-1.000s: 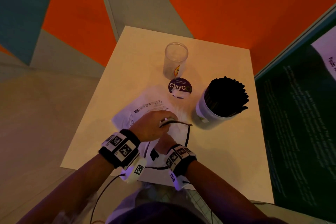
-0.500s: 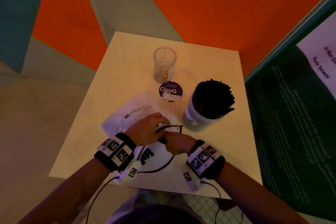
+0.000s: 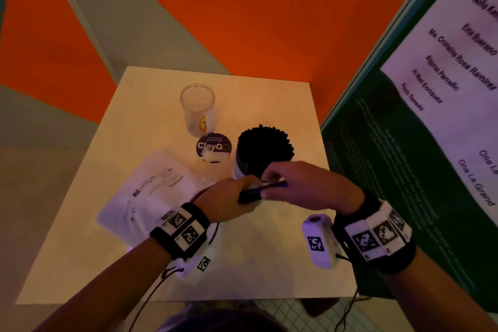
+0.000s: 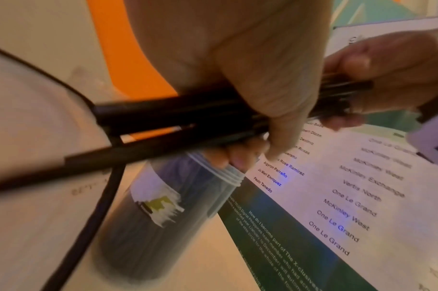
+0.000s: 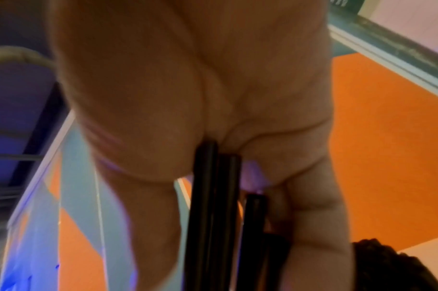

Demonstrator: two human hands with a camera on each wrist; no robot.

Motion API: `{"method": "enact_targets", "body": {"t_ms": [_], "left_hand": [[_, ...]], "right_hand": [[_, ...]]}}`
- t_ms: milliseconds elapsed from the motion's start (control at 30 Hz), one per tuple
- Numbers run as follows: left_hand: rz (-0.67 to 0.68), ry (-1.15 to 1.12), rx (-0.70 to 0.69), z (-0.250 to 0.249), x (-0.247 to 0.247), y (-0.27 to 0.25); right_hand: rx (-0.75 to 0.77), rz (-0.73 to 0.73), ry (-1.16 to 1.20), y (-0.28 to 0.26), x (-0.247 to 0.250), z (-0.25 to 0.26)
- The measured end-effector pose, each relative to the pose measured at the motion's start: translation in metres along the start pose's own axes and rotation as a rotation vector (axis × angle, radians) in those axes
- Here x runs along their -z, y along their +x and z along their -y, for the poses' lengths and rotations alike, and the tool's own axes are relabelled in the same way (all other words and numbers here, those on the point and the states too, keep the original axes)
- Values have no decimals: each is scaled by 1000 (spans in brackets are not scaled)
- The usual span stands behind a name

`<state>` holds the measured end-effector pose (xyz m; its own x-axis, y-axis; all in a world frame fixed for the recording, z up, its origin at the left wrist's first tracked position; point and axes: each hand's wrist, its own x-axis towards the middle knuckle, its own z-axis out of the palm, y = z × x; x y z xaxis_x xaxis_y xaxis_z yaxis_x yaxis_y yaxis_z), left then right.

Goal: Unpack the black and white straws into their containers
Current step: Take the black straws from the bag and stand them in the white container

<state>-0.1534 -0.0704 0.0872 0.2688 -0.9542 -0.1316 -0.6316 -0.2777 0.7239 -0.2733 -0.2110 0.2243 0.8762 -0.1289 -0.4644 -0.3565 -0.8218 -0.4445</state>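
While you held that small bunch of black straws [image 3: 262, 191] level between both hands, your left hand [image 3: 229, 201] wrapped one end and your right hand [image 3: 304, 184] pinched the other, just in front of the white container [image 4: 168, 212]. It already stood packed with black straws. The clear cup [image 3: 197, 109] sat empty beyond, and the white packet [image 3: 151, 197] lay on the table [image 3: 269, 264], so I'd judge the white half not yet started.

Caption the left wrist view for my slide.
Both hands grip a bundle of black straws above the straw-filled container.
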Motion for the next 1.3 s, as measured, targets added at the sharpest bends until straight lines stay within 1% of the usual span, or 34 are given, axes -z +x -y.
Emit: {"method": "enact_targets", "body": {"t_ms": [67,133,167,200,267,367,400,433,500,567,633,700,767,833,900,967,1067,1133,1167,1200,1233,1267,1300], "left_hand": [[-60,-81,11,2,-2,4],[-115,-155,20,2,-3,8],[-130,-174,20,0,-4,10],[-135,-188,14,-3,-6,13],[-138,-212,-2,-8,-9,16],[-216,-284,26,-12,-10,18],[-245,-325,33,-13,-10,18],[-256,-365,30,-17,-10,19],[-231,-462,10,-28,-8,22],[-238,-488,-38,-39,-3,25],[-325,-360,-101,-42,4,25],[-450,-207,-125,-40,12,22],[-542,-178,-107,-34,19,19],[-578,-192,-84,-26,24,18],[-575,-190,-62,-16,26,20],[-547,-190,-17,-7,26,21],[-508,-185,42,3,22,23],[-484,-189,61,6,18,27],[-462,-206,74,8,16,29],[-433,-225,91,10,14,30],[-398,-239,111,12,12,32],[-366,-248,127,15,11,32],[-341,-264,139,17,11,34]], "right_hand": [[17,-212,206,0,1,-8],[75,-440,463,4,-5,-8],[117,-508,546,7,-10,-6],[154,-535,596,9,-15,-4],[216,-542,704,14,-25,-1],[315,-570,1046,15,-30,-5],[348,-580,1098,16,-32,-6],[379,-585,1087,16,-34,-6],[433,-577,1030,19,-38,-4],[458,-601,1001,20,-31,-5],[452,-649,985,19,-16,-13],[453,-702,982,18,3,-23],[450,-763,956,18,19,-31],[441,-835,921,21,31,-34],[458,-887,897,24,40,-37],[473,-901,866,29,41,-39],[435,-844,771,45,23,-40],[401,-811,638,54,-1,-41],[379,-789,504,59,-16,-45],[337,-743,315,65,-30,-51],[284,-662,124,70,-44,-57],[249,-566,1,72,-55,-65],[259,-501,-26,72,-63,-73]]}}
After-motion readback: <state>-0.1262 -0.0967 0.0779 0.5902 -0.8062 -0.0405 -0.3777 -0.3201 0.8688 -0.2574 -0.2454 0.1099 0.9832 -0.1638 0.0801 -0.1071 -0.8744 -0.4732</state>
